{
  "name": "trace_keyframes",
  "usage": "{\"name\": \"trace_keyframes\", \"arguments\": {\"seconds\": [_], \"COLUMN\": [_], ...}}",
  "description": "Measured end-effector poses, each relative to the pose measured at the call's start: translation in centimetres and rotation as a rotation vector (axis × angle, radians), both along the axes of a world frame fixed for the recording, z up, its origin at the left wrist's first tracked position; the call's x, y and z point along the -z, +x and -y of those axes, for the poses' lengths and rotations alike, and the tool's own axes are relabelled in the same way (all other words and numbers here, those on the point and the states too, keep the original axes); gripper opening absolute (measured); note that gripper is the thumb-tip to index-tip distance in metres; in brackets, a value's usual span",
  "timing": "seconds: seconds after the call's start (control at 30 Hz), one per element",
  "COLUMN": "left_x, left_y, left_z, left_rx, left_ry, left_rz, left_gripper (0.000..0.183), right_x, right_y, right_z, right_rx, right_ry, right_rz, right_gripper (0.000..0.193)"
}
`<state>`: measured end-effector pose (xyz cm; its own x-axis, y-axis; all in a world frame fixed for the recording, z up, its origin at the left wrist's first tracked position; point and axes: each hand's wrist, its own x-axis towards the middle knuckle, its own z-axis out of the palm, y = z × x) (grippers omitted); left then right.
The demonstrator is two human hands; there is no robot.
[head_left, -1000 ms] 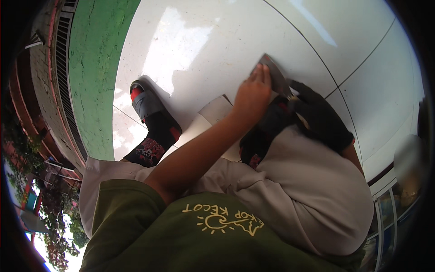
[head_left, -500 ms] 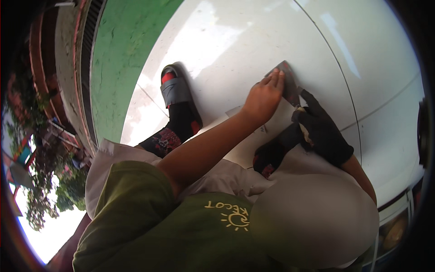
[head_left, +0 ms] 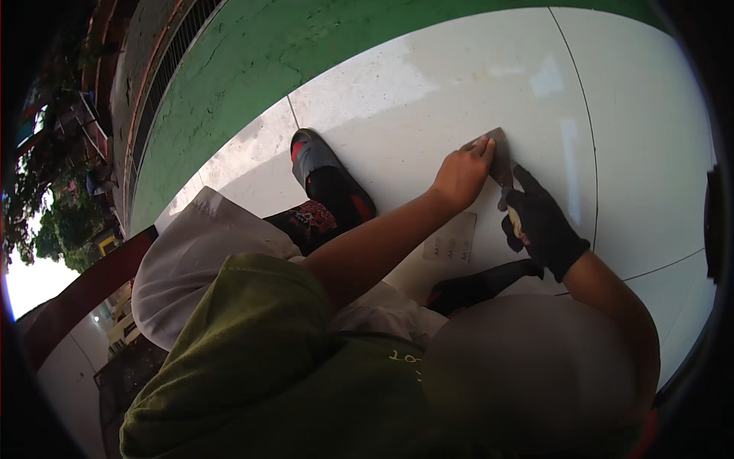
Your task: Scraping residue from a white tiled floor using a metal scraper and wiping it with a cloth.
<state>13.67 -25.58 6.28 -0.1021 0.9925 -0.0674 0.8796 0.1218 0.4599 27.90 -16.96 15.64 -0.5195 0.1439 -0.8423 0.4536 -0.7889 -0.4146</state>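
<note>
Slippage looks like the main hazard here: the small grey wedge-shaped piece (head_left: 501,157) lies flat on the glossy white floor tile (head_left: 397,115), and if the bare left hand (head_left: 461,174) eases its pressure, I judge the piece could skate sideways across that smooth surface. The fingertips (head_left: 482,144) sit right at the piece's edge, so any sudden slide could pinch or scrape them, since this hand has no glove. The tile joint (head_left: 581,130) runs just beside the piece, and the piece could catch there if it drifts toward it.

The left arm reaches forward from the lower middle, forearm nearly straight, wrist slightly bent down, fingers pressed together on top of the grey piece; its grip is a flat press, not a closed clasp. The right hand (head_left: 544,226) wears a black glove and comes in from the right with the elbow bent; its forefinger points up to touch the piece's lower edge. Something pale shows in its palm, but I cannot tell what it is or how firmly it is clenched. A sandalled foot (head_left: 329,176) rests on the tile to the left, well apart from the hands, and a pale label (head_left: 451,246) lies on the floor below the left wrist.
</note>
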Motion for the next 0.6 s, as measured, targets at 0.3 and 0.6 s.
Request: {"name": "trace_keyframes", "arguments": {"seconds": [0.3, 0.6], "left_x": [0.3, 0.8], "left_y": [-1.6, -6.6], "left_z": [1.3, 2.9], "left_rx": [0.011, 0.132], "left_ry": [-0.154, -0.146], "left_rz": [-0.027, -0.022], "left_gripper": [0.048, 0.042], "right_x": [0.0, 0.4], "right_y": [-3.4, -7.7], "right_z": [2.3, 5.0], "right_rx": [0.036, 0.180], "right_ry": [0.014, -0.091], "right_rz": [0.084, 0.120], "right_gripper": [0.056, 0.043]}}
